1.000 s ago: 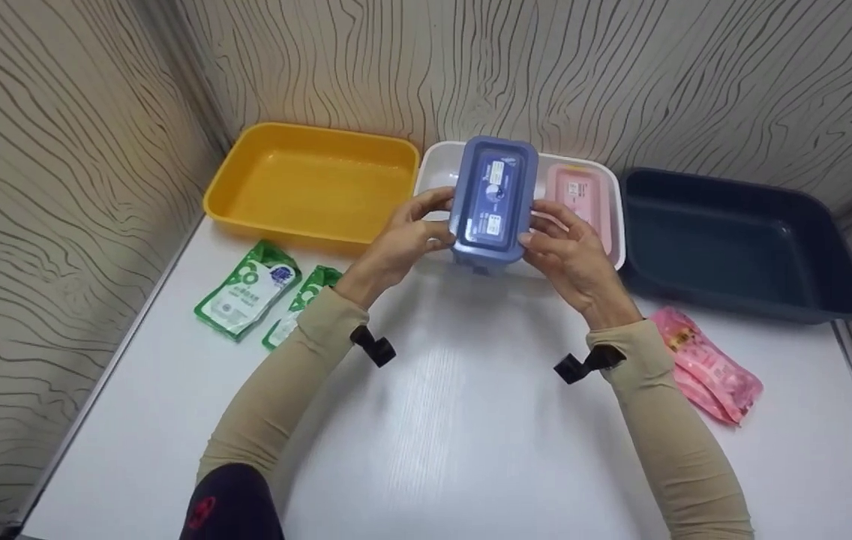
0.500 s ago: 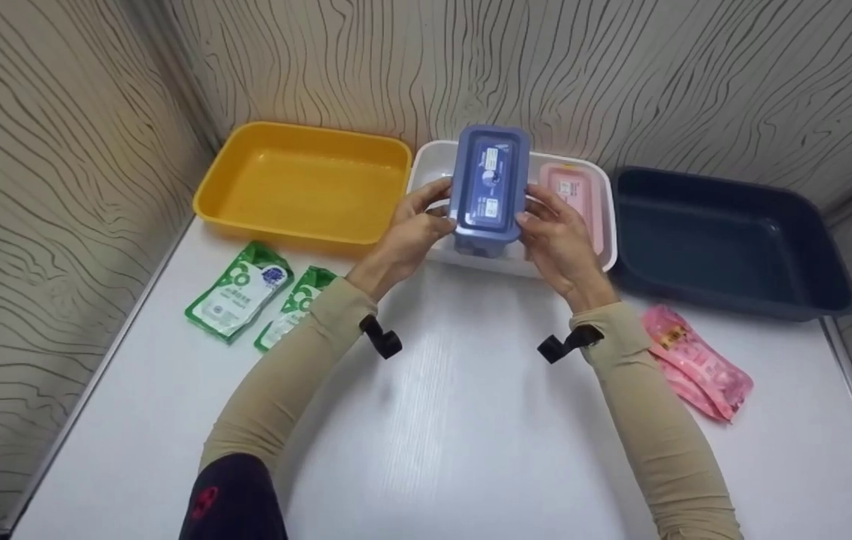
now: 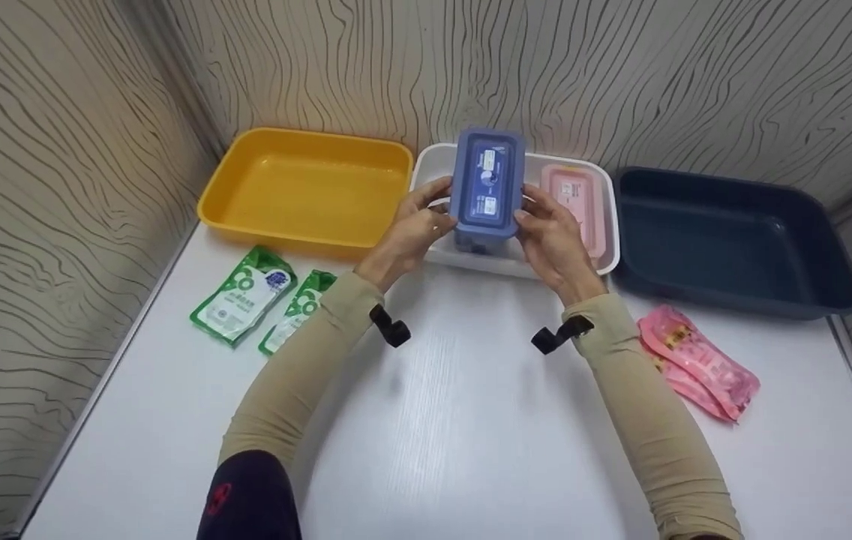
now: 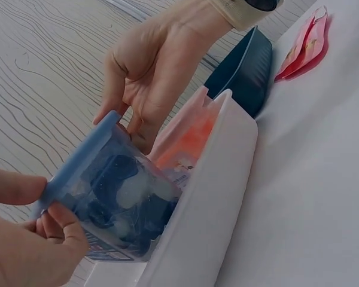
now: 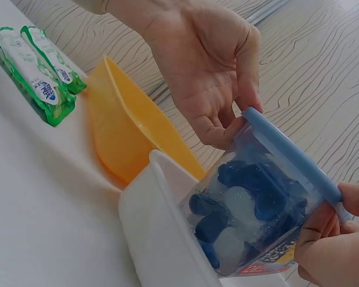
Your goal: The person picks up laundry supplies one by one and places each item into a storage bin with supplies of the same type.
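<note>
Both hands hold a clear plastic box with a blue lid (image 3: 487, 184) at the white bin (image 3: 497, 262). My left hand (image 3: 415, 232) pinches the lid's left edge between thumb and fingers. On the opposite edge, my right hand (image 3: 555, 240) grips the lid the same way. Through the box's clear wall (image 4: 128, 197), blue and whitish pieces show in the left wrist view. The box's lower part is inside the white bin; whether its base touches the bottom is hidden. Beside it in the bin lies a box with a pink lid (image 3: 576, 206).
A yellow bin (image 3: 306, 191) stands left of the white one, a dark blue bin (image 3: 733, 240) right of it. Two green-and-white packets (image 3: 244, 296) lie at the left of the white table (image 3: 426, 420). Pink packets (image 3: 700, 364) lie at the right, overlapping.
The blue-lidded box has moved slightly away from me and down into the white bin, both hands going with it. Their hold on the lid stays the same.
</note>
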The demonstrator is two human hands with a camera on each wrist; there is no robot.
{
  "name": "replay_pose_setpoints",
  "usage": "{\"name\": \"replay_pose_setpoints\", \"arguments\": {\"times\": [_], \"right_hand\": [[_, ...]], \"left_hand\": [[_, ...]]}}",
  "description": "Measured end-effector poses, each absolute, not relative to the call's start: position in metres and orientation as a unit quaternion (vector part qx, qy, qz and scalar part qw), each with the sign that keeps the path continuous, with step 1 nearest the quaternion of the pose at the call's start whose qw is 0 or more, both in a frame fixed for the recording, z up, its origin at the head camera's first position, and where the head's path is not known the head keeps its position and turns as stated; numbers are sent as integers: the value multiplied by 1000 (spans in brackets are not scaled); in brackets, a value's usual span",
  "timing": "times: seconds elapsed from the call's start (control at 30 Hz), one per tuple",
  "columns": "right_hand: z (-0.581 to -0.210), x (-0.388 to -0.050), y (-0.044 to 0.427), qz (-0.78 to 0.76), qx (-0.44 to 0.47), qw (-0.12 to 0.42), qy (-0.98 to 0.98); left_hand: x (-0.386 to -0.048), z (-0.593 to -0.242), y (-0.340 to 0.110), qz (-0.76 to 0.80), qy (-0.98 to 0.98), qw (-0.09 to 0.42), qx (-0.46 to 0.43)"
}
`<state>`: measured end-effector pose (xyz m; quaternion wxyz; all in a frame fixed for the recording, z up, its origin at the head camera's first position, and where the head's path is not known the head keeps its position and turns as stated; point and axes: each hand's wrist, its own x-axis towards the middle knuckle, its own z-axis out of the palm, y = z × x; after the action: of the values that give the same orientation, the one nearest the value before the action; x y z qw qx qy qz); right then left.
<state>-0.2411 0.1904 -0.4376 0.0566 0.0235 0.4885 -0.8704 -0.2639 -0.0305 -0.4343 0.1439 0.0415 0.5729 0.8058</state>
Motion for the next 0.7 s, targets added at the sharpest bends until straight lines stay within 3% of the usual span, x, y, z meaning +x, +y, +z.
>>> {"name": "replay_pose_setpoints", "arguments": {"times": [0.7], "right_hand": [[-455, -250, 184, -823, 67, 59, 561]], "left_hand": [[-277, -457, -30, 758, 638, 137, 16]]}}
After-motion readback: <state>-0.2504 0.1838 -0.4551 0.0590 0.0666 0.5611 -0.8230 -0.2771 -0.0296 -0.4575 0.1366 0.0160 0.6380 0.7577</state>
